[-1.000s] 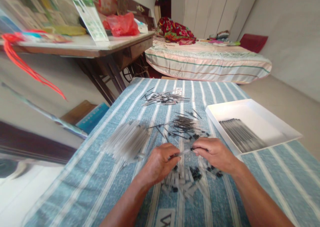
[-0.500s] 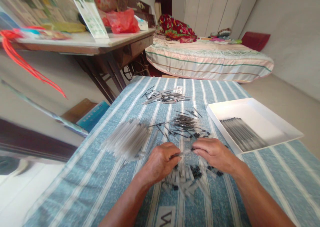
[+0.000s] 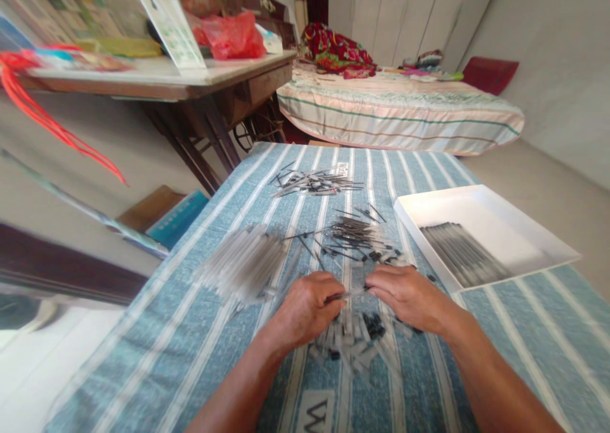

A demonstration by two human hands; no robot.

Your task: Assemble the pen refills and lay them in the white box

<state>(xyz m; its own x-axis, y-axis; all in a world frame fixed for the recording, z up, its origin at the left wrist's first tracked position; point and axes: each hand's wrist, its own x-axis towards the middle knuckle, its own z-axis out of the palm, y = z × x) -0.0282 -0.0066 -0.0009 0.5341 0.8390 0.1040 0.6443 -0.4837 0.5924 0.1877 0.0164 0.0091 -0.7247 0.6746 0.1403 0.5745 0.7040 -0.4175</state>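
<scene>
In the head view, my left hand and my right hand face each other over the cloth, both with fingers pinched. Between them stretches a thin, partly clear pen, one end in each pinch; its finer details are blurred. Just below the hands lies a loose heap of clear caps with small black pieces among them. Beyond the fingers is a pile of thin dark pen refills. Left of my left hand, translucent pen barrels lie stacked side by side.
A shallow white box at the right holds a row of dark-filled pens. Mixed thin parts are spread at the table's far end. The striped blue cloth covers the table. A wooden desk and a bed stand beyond.
My right hand has shifted very slightly, its fingertips still at the pen's end. My left hand stays almost where it was, and the piles look the same.
</scene>
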